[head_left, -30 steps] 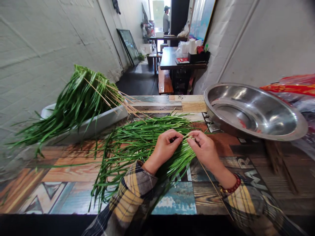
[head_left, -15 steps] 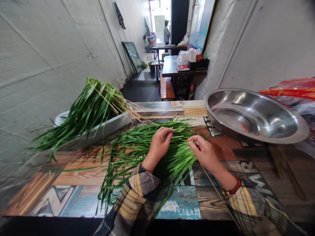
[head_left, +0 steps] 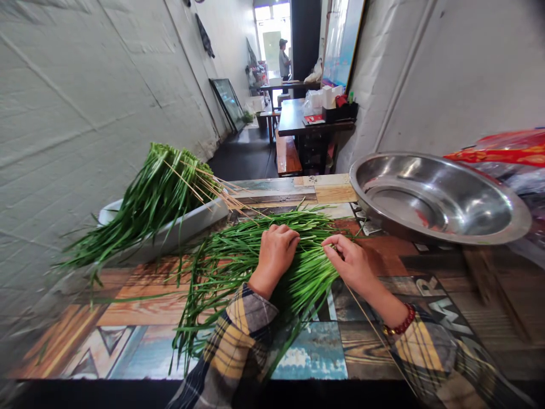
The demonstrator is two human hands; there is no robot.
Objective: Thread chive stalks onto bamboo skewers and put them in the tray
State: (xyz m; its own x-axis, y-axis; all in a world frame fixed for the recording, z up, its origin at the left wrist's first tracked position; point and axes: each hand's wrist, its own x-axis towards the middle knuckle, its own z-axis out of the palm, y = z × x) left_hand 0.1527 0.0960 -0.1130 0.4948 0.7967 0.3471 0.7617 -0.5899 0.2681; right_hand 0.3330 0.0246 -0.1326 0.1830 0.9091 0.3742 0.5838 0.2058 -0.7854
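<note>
- Two hands work: left hand (head_left: 276, 250) fingers curl together atop loose chives (head_left: 230, 255); whether they grip is unclear.
- Right hand (head_left: 349, 262) fingertips pinch a skewer (head_left: 366, 316), chives directly beneath.
- Table (head_left: 145, 309) print near right wrist reads "R".

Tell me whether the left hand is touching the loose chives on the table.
Touching. The head view shows the left hand lying on the loose chives, fingers curled into the stalks.

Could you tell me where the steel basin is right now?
In the head view, the steel basin sits far right, just beyond the right hand.
</note>
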